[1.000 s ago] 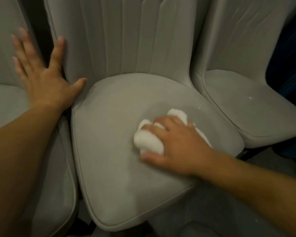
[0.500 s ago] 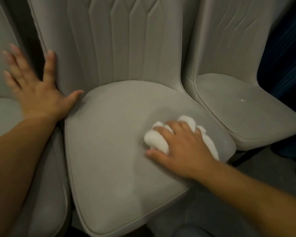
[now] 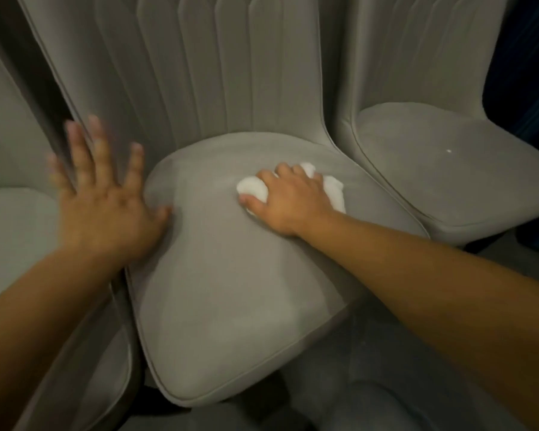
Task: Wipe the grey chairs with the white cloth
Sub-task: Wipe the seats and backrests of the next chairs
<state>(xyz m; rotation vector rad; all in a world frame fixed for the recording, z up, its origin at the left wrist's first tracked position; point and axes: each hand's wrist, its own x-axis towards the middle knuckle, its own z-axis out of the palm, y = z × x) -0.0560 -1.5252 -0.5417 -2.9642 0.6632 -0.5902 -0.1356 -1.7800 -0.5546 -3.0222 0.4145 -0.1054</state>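
While our right hand (image 3: 288, 202) curls over the bunched white cloth (image 3: 252, 189), gripping it against the middle grey chair (image 3: 218, 284) seat, our left hand (image 3: 103, 206) lies flat with fingers spread at that seat's left edge, its fingertips blurred. More grey chairs flank it.

Three grey chairs: left (image 3: 10, 231), middle (image 3: 231, 275), right (image 3: 448, 169); one white cloth (image 3: 252, 189); two hands: left (image 3: 106, 213), right (image 3: 290, 200).
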